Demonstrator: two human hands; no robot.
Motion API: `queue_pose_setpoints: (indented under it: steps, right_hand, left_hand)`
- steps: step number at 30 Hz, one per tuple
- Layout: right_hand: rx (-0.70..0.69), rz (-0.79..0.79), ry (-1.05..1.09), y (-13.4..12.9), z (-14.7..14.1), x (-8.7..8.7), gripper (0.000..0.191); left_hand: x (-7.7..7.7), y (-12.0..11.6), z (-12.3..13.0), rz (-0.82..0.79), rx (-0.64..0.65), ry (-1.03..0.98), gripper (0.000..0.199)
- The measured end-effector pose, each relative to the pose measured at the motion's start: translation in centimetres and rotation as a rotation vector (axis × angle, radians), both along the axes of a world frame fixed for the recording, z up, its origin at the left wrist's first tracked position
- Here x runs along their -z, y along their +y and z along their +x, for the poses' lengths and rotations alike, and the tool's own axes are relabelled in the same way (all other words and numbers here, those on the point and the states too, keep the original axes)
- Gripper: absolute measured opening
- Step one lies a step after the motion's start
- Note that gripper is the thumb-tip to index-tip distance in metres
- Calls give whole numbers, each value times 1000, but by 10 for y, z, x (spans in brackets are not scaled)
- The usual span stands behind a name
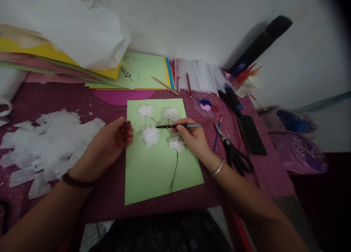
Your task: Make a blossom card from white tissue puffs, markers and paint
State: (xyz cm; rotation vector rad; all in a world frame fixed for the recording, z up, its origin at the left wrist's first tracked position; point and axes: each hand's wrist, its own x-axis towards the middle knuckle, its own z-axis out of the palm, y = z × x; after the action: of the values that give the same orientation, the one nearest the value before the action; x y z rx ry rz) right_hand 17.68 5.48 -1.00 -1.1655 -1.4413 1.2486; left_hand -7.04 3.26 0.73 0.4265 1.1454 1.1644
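Observation:
A light green sheet of paper [148, 175] lies before me. White fluffy paper flowers sit on it: one at upper left [145, 111], one at upper right [171, 113], one at lower left [150, 136] and one at lower right [177, 143]. Thin brown stem lines [174, 168] run between and below them. My right hand [192, 136] grips a slim dark patterned pen [166, 126] with a grey end, held nearly level, its tip by the lower left flower. My left hand [116, 138] rests at the sheet's left edge, fingers curled in, nothing visible in them.
Torn white tissue pieces [55, 138] are heaped at left. Behind lie coloured paper sheets [148, 69], a wooden stick [164, 85] and clear glue sticks [200, 74]. To the right are scissors [233, 151], a blue brush [217, 135], a paint palette [205, 105] and a dark flat tool [251, 133].

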Motion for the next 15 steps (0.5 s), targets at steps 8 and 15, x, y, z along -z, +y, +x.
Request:
queue_pose_setpoints:
  steps: [8, 15]
  right_hand:
    - [232, 133, 27, -5, 16, -6, 8]
    - [93, 124, -28, -23, 23, -11, 14]
  left_hand:
    - [-3, 1, 0, -14, -14, -5, 22]
    - [-6, 0, 1, -17, -30, -13, 30]
